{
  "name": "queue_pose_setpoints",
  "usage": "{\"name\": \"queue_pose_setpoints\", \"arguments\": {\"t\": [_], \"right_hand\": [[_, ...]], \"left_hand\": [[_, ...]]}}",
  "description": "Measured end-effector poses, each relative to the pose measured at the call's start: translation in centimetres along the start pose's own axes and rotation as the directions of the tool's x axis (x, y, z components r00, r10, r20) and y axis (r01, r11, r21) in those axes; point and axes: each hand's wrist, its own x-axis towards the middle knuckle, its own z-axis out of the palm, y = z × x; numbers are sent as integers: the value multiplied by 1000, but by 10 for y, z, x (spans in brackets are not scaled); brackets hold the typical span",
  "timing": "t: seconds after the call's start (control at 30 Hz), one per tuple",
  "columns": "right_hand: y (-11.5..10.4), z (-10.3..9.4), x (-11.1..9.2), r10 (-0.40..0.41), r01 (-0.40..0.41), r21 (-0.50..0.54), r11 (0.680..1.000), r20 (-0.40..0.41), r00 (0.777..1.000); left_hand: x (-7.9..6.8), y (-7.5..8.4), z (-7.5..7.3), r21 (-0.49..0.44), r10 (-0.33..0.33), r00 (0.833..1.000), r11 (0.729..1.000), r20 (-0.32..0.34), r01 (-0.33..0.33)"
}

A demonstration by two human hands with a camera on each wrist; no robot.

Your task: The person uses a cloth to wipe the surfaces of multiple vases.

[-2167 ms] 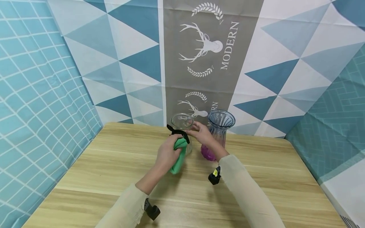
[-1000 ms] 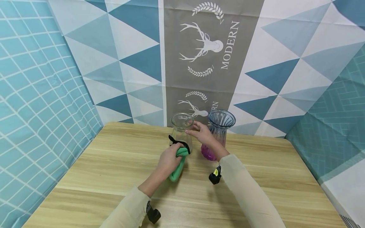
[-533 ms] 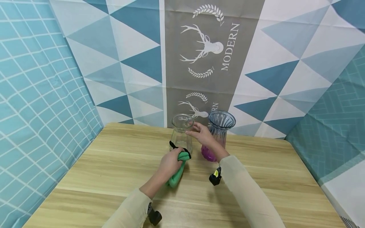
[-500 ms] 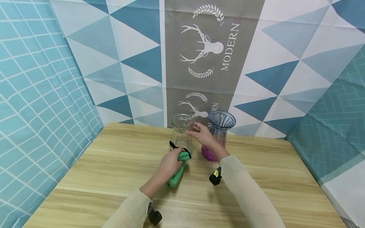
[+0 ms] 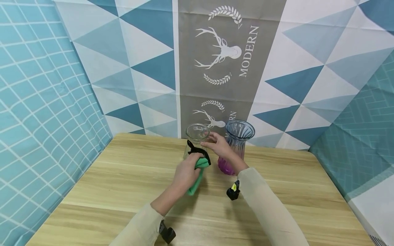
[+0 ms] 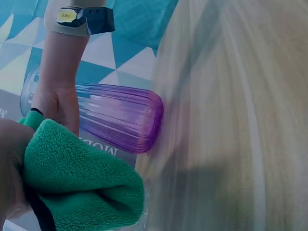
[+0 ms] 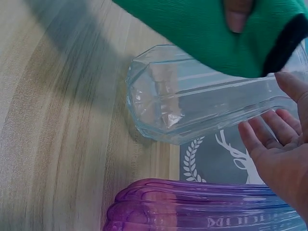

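A clear faceted glass vase stands upright near the back of the table. My left hand grips a folded green cloth with black edging, which overlaps the front of the clear vase in the head view. Just below the flared rim, the thumb and fingers of my right hand curl round this vase's neck. Close on its right is a ribbed glass vase, blue at the top and purple at the base, partly behind the right hand and forearm. Cloth and left hand hide much of the clear vase's body.
The wood-grain table reaches back to a patterned wall covering close behind both vases. Tile-patterned sheets hang at the left and right sides. Black wrist cameras sit under both sleeves.
The left hand with the cloth first slid down the front of the clear vase, then came back up a little. The right hand and both vases stay in place.
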Motion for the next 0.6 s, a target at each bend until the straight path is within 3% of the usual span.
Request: {"name": "queue_pose_setpoints", "arguments": {"t": [0.17,0.6], "right_hand": [[0,1,1,-7,7,36,999,-3,1000],[2,2,2,-18,17,28,999,28,999]], "left_hand": [[1,-2,-1,48,43,995,998,-89,-39],[-3,-16,9,32,-6,1000,999,-11,7]]}}
